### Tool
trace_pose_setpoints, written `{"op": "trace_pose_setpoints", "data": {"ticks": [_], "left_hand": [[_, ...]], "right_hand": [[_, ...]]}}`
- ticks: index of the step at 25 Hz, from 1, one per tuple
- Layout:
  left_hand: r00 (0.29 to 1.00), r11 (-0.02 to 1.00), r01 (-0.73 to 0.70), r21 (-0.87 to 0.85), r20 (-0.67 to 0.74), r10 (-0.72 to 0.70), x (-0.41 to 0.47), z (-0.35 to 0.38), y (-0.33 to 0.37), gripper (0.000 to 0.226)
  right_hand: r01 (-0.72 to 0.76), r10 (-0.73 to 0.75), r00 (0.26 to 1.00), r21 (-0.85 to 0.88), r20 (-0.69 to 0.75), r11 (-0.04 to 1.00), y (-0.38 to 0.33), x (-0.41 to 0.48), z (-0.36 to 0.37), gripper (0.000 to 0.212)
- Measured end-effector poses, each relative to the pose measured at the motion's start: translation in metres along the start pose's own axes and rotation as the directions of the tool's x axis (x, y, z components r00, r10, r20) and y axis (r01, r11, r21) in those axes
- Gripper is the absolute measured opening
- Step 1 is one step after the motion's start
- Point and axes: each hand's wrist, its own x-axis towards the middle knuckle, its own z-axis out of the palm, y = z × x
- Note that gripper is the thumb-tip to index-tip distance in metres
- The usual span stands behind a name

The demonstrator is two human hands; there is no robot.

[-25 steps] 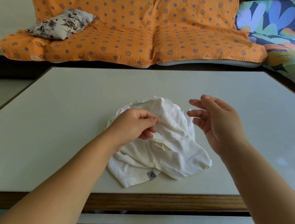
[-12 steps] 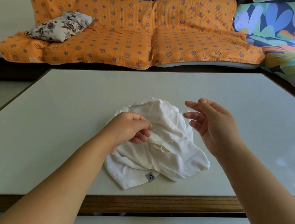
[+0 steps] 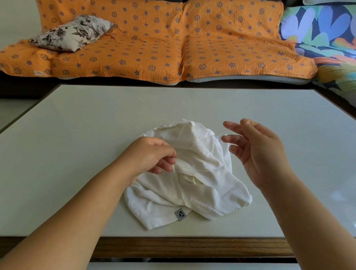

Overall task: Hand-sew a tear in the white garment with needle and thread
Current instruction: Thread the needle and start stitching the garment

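1. Stitching is the step in hand, I judge. You are at the pull-through, with thread drawn out of the cloth and the mend not yet finished.
2. Nearest you, the garment (image 3: 199,192) lies bunched on the table (image 3: 58,165), close to its wooden front edge. A small grey label (image 3: 180,214) sits on the near hem.
3. Your left hand (image 3: 148,157) rests on the garment's left side with its fingers curled. The fingertips pinch the cloth where the thread leaves it; I cannot tell whether they nip the thread too.
4. From there the thread (image 3: 204,140) runs taut, up and to the right, just above the cloth.
5. Your right hand (image 3: 257,150) hangs over the garment's far right edge, clear of the cloth. Thumb and forefinger pinch the thread's far end, and the other fingers are spread loose. The needle is too fine to make out.
6. For the next move, draw until the stitch sits snug without puckering, keeping the cloth firm under your left hand. Then bring the needle back down beside the last stitch. An opening (image 3: 190,178) shows in the folds just right of your left hand, but I cannot say it is the tear.
7. Beyond the table stands a sofa with an orange cover (image 3: 139,41) and a flowered cushion (image 3: 73,32).
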Motion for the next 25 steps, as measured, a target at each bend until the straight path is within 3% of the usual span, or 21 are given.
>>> {"op": "trace_pose_setpoints", "data": {"ticks": [13,15,17,19,21,23,25], "left_hand": [[0.998,0.996,0.031,0.081,-0.049,-0.027,0.003,-0.003,-0.003,0.01],[0.991,0.96,-0.031,0.278,-0.114,0.064,0.0,-0.002,0.0,0.016],[0.948,0.887,-0.2,0.417,-0.146,0.282,-0.004,0.003,0.009,0.046],[0.919,0.909,-0.371,0.189,-0.062,0.388,-0.011,0.015,0.021,0.061],[0.929,0.93,-0.346,-0.123,0.096,0.358,-0.016,0.029,0.028,0.054],[0.934,0.939,-0.268,-0.217,0.182,0.309,-0.017,0.039,0.026,0.035],[0.935,0.939,-0.266,-0.217,0.177,0.306,-0.015,0.042,0.022,0.02]], "right_hand": [[-0.003,0.003,1.0,-0.005,0.019,1.0,0.0,0.001,-0.002,0.014],[-0.004,0.007,0.999,-0.081,0.041,0.997,0.002,0.0,0.0,0.014],[0.011,0.005,0.998,-0.232,0.066,0.973,0.007,-0.002,0.002,0.013],[0.023,0.01,0.996,-0.354,0.091,0.935,0.011,-0.005,0.004,0.013],[0.026,0.024,0.993,-0.4,0.119,0.916,0.012,-0.008,0.007,0.011],[0.031,0.033,0.988,-0.404,0.151,0.914,0.012,-0.01,0.008,0.009],[0.026,0.042,0.986,-0.4,0.161,0.916,0.013,-0.011,0.007,0.009]]}}
